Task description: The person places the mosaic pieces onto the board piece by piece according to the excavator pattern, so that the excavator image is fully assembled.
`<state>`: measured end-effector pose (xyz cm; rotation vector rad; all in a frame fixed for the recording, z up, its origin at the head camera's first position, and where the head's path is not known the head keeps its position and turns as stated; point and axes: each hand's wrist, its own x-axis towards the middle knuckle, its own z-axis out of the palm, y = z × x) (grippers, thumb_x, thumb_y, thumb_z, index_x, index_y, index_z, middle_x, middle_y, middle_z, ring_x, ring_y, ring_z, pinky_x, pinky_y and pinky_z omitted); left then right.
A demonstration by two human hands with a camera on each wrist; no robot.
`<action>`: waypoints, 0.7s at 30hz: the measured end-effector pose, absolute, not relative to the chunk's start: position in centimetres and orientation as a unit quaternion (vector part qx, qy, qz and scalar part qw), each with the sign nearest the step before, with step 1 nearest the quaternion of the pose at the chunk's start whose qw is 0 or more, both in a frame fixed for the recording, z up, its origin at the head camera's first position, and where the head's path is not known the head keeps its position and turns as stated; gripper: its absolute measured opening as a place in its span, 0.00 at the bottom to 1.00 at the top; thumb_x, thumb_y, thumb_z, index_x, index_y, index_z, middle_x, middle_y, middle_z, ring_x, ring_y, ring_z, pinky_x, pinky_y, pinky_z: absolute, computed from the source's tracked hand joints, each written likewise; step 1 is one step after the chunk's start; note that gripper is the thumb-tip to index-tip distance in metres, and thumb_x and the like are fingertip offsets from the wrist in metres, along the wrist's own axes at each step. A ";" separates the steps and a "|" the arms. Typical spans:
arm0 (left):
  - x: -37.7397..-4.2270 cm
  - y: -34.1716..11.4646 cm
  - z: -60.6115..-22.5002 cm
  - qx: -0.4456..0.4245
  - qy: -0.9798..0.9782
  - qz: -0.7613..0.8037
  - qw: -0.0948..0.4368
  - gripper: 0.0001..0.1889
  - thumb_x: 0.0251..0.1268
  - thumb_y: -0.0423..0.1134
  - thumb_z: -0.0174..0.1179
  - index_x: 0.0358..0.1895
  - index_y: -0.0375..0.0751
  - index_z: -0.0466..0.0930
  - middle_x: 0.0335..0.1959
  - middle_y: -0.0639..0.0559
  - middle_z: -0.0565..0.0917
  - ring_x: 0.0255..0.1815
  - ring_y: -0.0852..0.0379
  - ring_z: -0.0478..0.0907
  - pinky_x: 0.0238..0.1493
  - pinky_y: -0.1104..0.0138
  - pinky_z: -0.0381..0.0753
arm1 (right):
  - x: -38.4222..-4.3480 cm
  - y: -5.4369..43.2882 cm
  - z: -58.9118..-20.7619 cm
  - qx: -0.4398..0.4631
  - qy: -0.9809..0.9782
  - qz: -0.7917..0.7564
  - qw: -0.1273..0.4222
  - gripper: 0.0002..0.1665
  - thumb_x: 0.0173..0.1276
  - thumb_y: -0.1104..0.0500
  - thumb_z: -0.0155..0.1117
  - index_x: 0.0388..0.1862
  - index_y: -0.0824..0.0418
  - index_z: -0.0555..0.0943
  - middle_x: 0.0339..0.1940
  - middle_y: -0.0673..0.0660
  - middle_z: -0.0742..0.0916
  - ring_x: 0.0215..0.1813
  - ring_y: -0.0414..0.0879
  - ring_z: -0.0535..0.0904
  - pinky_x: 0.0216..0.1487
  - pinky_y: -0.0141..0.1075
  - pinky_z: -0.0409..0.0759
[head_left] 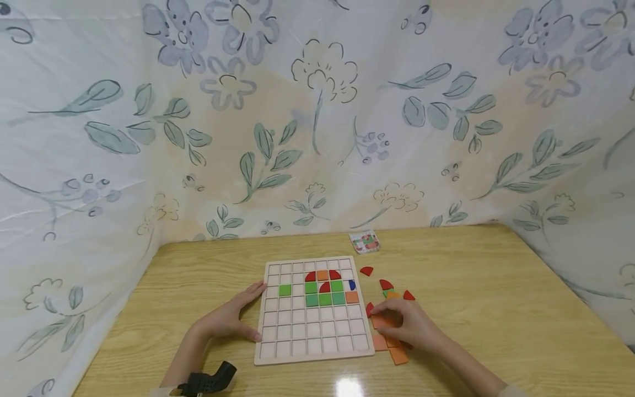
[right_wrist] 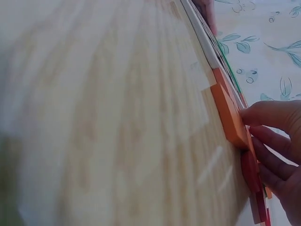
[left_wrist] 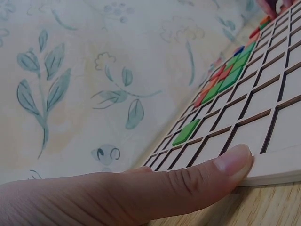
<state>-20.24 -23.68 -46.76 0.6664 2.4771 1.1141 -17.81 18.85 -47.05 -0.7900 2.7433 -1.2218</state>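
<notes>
My left hand [head_left: 229, 318] rests along the left side of a pale wooden grid board [head_left: 292, 331], its thumb [left_wrist: 233, 162] on the edge near the front corner. Green, red and orange pieces fill several cells in the upper right part, with a blue half-round piece [head_left: 352, 285] beside them. A lone green square [head_left: 285, 290] lies farther left. Right of the board, my right hand [head_left: 414, 326] pinches an orange square tile [head_left: 384, 320] between thumb and index finger, low among the loose tiles. The fingers partly hide that pile in the right wrist view.
Loose orange tiles [head_left: 398, 355] lie in front of the right hand. Red quarter-round pieces [head_left: 366, 271] are scattered beyond it. A small printed pattern card [head_left: 365, 241] sits at the back, near the floral cloth [head_left: 327, 138]. A black wrist device [head_left: 205, 382] is on the left arm.
</notes>
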 end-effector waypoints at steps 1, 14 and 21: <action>-20.2 -23.7 -46.8 0.234 0.873 0.393 0.172 0.57 0.39 0.51 0.73 0.73 0.42 0.47 0.74 0.40 0.43 0.73 0.35 0.36 0.65 0.37 0.42 | -17.8 18.9 -47.1 -0.259 0.883 -0.391 0.014 0.14 0.54 0.54 0.71 0.41 0.49 0.83 0.41 0.40 0.84 0.46 0.36 0.76 0.51 0.32 0.74; -20.2 -23.6 -46.7 0.238 0.870 0.397 0.170 0.57 0.38 0.49 0.74 0.73 0.41 0.48 0.74 0.40 0.44 0.72 0.35 0.37 0.64 0.37 0.42 | -18.1 19.0 -46.8 -0.242 0.873 -0.424 0.002 0.11 0.54 0.50 0.71 0.38 0.45 0.82 0.37 0.39 0.84 0.44 0.36 0.78 0.45 0.33 0.77; -20.1 -23.5 -46.4 0.240 0.870 0.396 0.168 0.57 0.38 0.48 0.74 0.73 0.40 0.47 0.74 0.39 0.44 0.72 0.34 0.37 0.64 0.37 0.42 | -18.9 18.2 -46.2 -0.234 0.875 -0.425 0.002 0.13 0.53 0.51 0.71 0.39 0.47 0.83 0.38 0.40 0.85 0.47 0.39 0.79 0.52 0.38 0.77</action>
